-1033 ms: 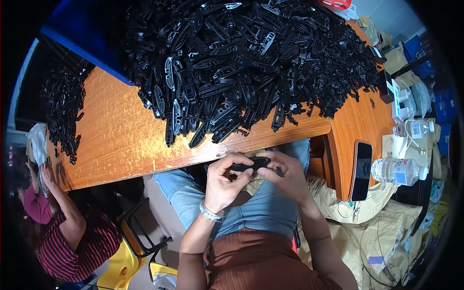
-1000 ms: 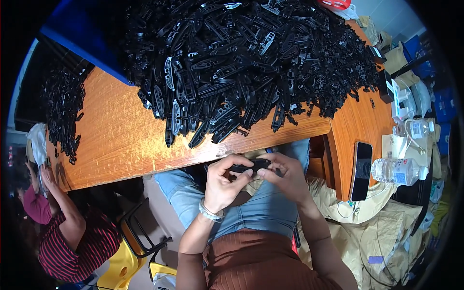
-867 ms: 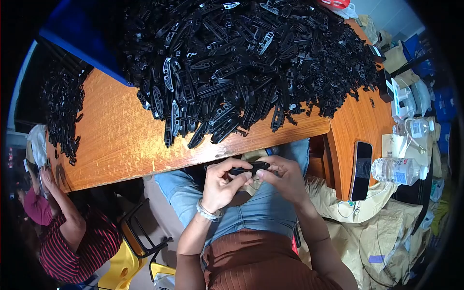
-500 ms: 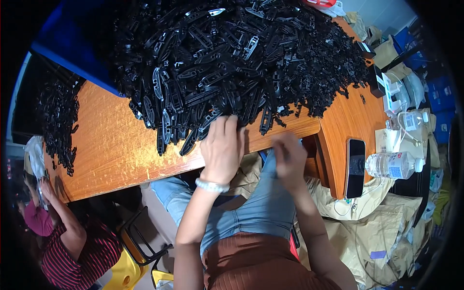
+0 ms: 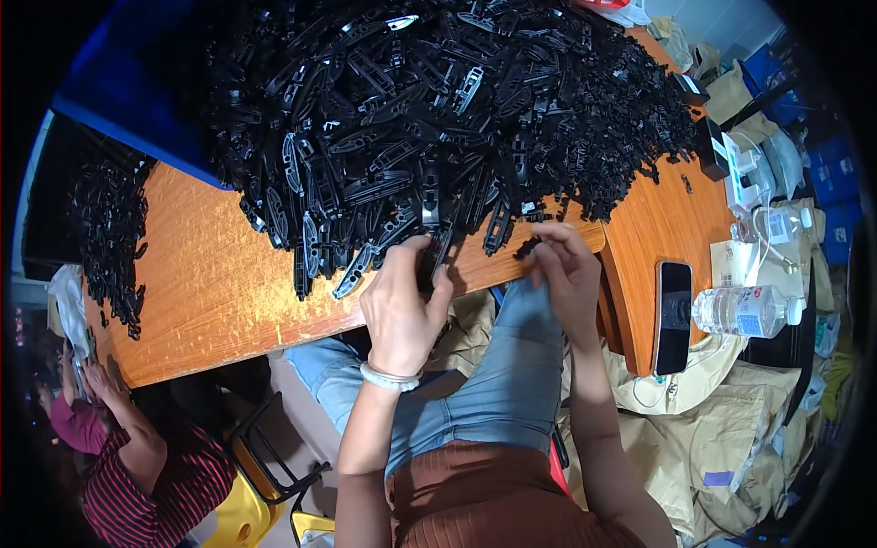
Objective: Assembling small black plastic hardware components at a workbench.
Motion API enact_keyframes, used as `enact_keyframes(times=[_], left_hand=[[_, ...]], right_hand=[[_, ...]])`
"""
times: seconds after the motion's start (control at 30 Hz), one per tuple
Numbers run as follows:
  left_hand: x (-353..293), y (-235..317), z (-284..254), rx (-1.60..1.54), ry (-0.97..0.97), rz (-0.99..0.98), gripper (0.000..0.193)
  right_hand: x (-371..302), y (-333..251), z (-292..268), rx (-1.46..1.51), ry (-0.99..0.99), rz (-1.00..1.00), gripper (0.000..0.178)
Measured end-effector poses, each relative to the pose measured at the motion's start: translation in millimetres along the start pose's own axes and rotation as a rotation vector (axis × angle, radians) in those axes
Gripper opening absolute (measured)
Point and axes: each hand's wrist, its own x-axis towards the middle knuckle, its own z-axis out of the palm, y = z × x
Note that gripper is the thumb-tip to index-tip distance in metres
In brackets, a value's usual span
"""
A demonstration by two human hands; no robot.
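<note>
Mid-frame, the left hand [image 5: 400,309] grips a long black part [image 5: 434,255]; the right hand [image 5: 571,279] pinches a small clip [image 5: 527,247], presumably for control.

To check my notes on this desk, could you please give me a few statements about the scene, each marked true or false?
1. The right hand pinches a small black plastic part. True.
2. The left hand is at the near edge of the heap of black plastic parts. True.
3. The two hands are touching each other. False: they are apart.
4. The heap lies on the floor. False: it lies on the wooden desk.
5. The smartphone is right of the clear plastic bottle. False: the smartphone is left of the clear plastic bottle.
</note>
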Motion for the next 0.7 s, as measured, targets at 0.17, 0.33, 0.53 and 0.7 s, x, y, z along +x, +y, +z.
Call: enact_keyframes(times=[0.17, 0.33, 0.53, 0.7], left_hand=[[-14.4, -2.8, 1.7, -0.466, -0.009, -0.295, 0.045], [-22.3, -4.2, -4.1, -1.044, -0.185, -0.409, 0.034], [-28.8, 2.1, -13.8, -1.003, -0.279, -0.422, 0.024], [-30.6, 3.0, -17.4, -1.006, -0.307, -0.45, 0.024]], right_hand=[[-12.9, -2.2, 4.3, 0.396, -0.081, 0.199, 0.017], [-22.1, -6.0, 9.0, 0.393, -0.113, 0.135, 0.015], [-33.2, -38.1, 34.1, 0.224, -0.166, 0.068, 0.015], [-35.3, -31.1, 34.4, -0.166, -0.12, -0.193, 0.017]])
